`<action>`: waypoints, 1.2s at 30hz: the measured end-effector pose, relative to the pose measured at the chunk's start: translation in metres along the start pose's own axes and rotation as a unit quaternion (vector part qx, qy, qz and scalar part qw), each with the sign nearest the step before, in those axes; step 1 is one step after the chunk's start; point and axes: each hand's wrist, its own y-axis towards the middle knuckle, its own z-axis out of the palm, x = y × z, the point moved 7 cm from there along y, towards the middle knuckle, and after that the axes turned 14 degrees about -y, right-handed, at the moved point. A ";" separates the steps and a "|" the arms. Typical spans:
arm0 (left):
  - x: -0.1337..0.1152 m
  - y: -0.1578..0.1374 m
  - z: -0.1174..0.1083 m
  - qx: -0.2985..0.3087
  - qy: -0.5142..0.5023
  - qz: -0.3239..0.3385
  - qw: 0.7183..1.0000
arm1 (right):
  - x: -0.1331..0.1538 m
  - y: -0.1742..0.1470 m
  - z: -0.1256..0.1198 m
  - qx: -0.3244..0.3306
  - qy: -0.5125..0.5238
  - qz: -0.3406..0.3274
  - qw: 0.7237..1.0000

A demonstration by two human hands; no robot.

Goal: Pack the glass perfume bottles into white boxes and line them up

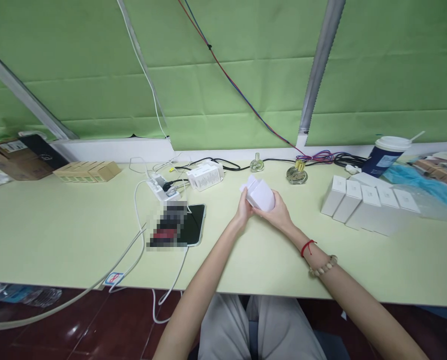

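Just above the pale table (253, 265), in the middle of the head view, a small white cardboard box (261, 195) is held between both hands. Flaps stick up at its far end. My left hand (243, 209) is closed on its left side, and my right hand (278, 212) grips the near right side. What is inside the box cannot be seen. Beyond it stand a small glass bottle (257, 164) and a round glass bottle with a gold cap (297, 174). Several similar white boxes (360, 200) stand in a row to the right.
A tablet (193, 225), partly blurred out, lies left of my hands near a power strip (159, 187) with cables. Behind it is a white printed box (205, 175). Tan boxes (88, 171) and a brown carton (21, 160) stand far left. A lidded cup (386, 155) is at right.
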 end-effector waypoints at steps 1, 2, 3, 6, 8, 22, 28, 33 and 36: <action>0.001 0.000 0.000 0.003 -0.006 0.000 1.000 | 0.001 0.000 0.000 0.003 -0.006 -0.002 1.000; 0.002 0.001 0.001 0.007 -0.013 -0.001 1.000 | 0.002 -0.001 -0.001 0.007 -0.012 -0.002 1.000; 0.002 0.001 0.001 0.012 -0.020 -0.002 1.000 | 0.003 -0.001 -0.001 0.012 -0.017 -0.001 1.000; 0.003 0.000 0.002 0.021 -0.030 -0.007 0.999 | 0.005 -0.003 -0.003 0.025 -0.030 0.008 0.999; 0.003 -0.003 0.003 0.024 -0.030 -0.012 0.999 | 0.006 -0.003 -0.003 0.031 -0.035 0.012 0.999; -0.001 -0.009 0.017 0.068 -0.081 0.019 0.994 | 0.005 -0.007 0.006 0.039 -0.073 0.016 0.996; 0.000 -0.008 0.009 0.049 -0.057 0.011 0.997 | 0.003 -0.008 0.008 0.027 -0.060 0.009 0.998; 0.003 -0.003 -0.002 0.060 0.009 0.017 0.998 | 0.001 -0.007 0.011 0.013 -0.071 0.004 0.997; -0.009 0.004 -0.016 0.050 0.073 0.078 0.993 | -0.002 -0.006 0.014 0.017 -0.057 0.031 0.998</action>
